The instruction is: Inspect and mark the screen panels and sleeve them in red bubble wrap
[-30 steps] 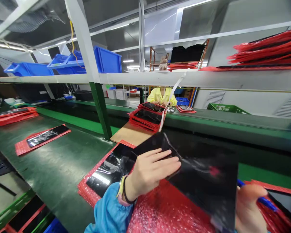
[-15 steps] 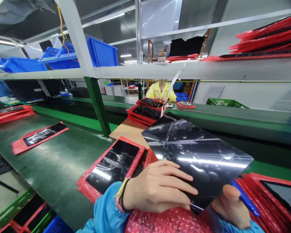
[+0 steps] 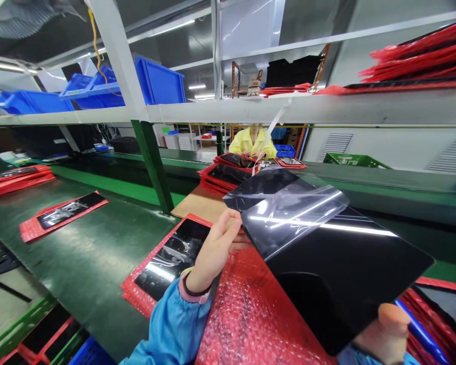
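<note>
Far left on the green surface (image 3: 79, 268), a stack of red foam trays (image 3: 17, 177) lies near the edge, and a single red tray with a black panel (image 3: 64, 215) sits with open green all around it. At the bottom left, a blue bin (image 3: 93, 352) shows below the surface's near edge. Closer in, another red tray holding a black panel (image 3: 163, 263) lies just beside my left hand (image 3: 213, 251), with my blue sleeve (image 3: 167, 327) over its near corner.

That hand stands up on its edge, wrist bent and fingers (image 3: 228, 225) loosely spread at the left side of a clear film (image 3: 292, 213). The film covers the top corner of a black glass panel (image 3: 338, 268). I cannot tell whether the fingers pinch the film or only touch it. The panel tilts over a red bubble-wrap bag (image 3: 251, 314).

Beyond its top edge, a cardboard sheet (image 3: 197, 203) and a pile of red trays (image 3: 228, 177) lie well apart from my hands, in front of a co-worker in a yellow jacket (image 3: 251, 144).

At the right, my right hand (image 3: 383, 334) holds the panel's lower corner, thumb (image 3: 393, 322) pressed over the edge and fingers hidden beneath. Just beside it is another stack of red trays (image 3: 435, 324).
</note>
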